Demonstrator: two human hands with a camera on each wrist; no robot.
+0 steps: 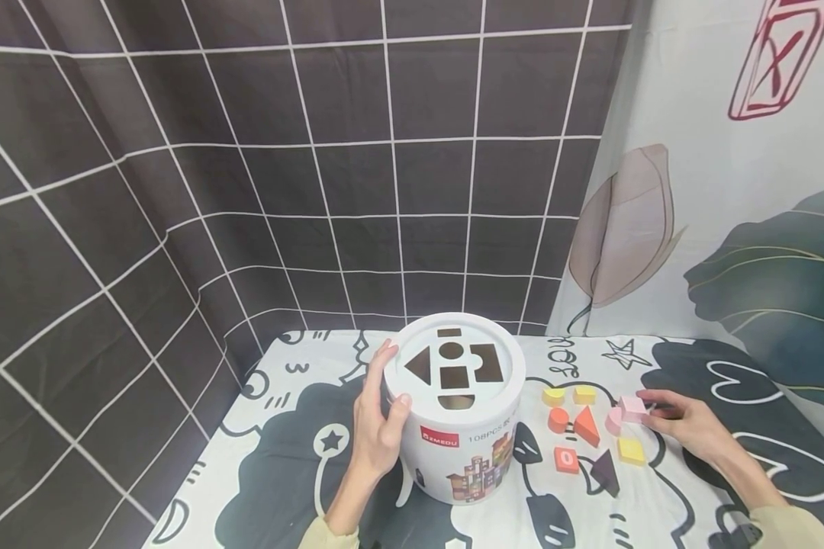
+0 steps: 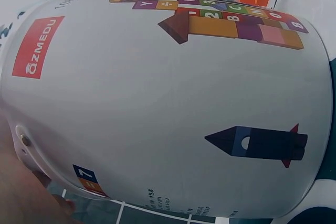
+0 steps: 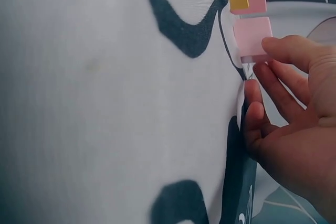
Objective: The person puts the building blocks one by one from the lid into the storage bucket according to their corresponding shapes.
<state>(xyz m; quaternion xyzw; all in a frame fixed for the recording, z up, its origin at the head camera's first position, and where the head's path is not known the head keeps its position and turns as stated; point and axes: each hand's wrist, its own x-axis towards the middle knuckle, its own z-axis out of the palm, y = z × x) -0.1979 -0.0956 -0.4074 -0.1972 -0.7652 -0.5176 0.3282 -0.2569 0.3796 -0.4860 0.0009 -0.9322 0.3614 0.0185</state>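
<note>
A white round bucket (image 1: pixel 453 450) with a shape-cut lid (image 1: pixel 422 393) stands upright on the patterned cloth. My left hand (image 1: pixel 374 427) rests against its left side, fingers extended up to the rim and thumb near the lid's front edge. In the left wrist view the bucket's printed wall (image 2: pixel 157 103) fills most of the picture. Farther right, my right hand (image 1: pixel 687 425) pinches a pink block (image 1: pixel 633 409) between thumb and fingers. Seen from the right wrist, the thumb lies on the side of that pink block (image 3: pixel 253 38). A second pink block (image 1: pixel 614 421) sits right beside it.
Between bucket and right hand lie several loose blocks: yellow blocks (image 1: pixel 584 395), an orange-red triangular block (image 1: pixel 587 427), a round orange block (image 1: pixel 558 419), a red block marked 0 (image 1: pixel 566 460) and a dark purple triangular block (image 1: pixel 605 473). A dark gridded curtain (image 1: pixel 343 183) hangs behind.
</note>
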